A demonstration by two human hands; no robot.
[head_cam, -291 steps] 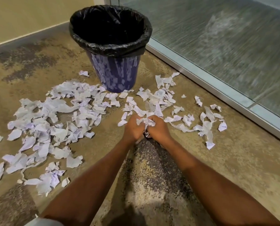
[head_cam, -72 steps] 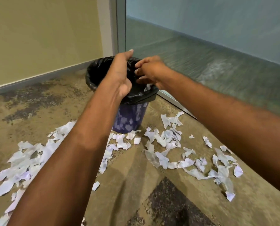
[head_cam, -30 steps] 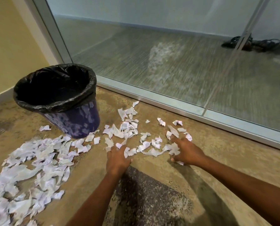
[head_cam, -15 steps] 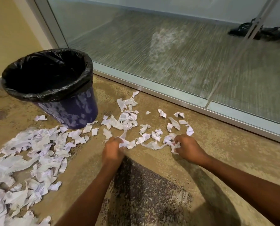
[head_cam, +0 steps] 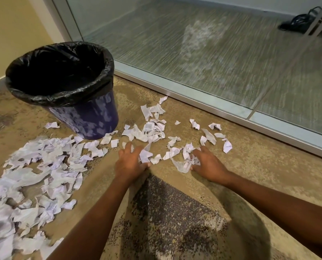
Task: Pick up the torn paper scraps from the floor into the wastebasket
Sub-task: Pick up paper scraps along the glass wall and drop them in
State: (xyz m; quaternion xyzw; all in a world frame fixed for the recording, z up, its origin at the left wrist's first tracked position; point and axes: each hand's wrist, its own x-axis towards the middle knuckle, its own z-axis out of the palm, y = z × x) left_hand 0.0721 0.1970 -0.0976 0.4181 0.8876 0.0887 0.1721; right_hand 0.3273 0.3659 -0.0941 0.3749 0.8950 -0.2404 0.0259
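Torn white paper scraps lie on the tan floor in two groups: a small scatter [head_cam: 152,130] in front of my hands and a large pile [head_cam: 40,171] at the left. The purple wastebasket [head_cam: 89,121] with a black liner [head_cam: 62,96] stands upright at the upper left, its inside dark. My left hand [head_cam: 130,163] rests low on the floor with fingers spread, its thumb against a scrap [head_cam: 144,156]. My right hand [head_cam: 208,166] lies palm down, its fingers and thumb touching a crumpled cluster of scraps [head_cam: 184,162]. Neither hand has lifted any paper.
A metal floor rail [head_cam: 212,102] and a glass wall run diagonally behind the scraps. A yellow wall [head_cam: 10,34] stands behind the wastebasket. A dark speckled patch [head_cam: 171,209] marks the floor between my forearms. Black cables [head_cam: 301,21] lie beyond the glass.
Earlier, both hands dropped paper over the wastebasket, then came down to the small scatter. In the last half second their curled fingers have spread out over the scraps, and the view has shifted slightly.
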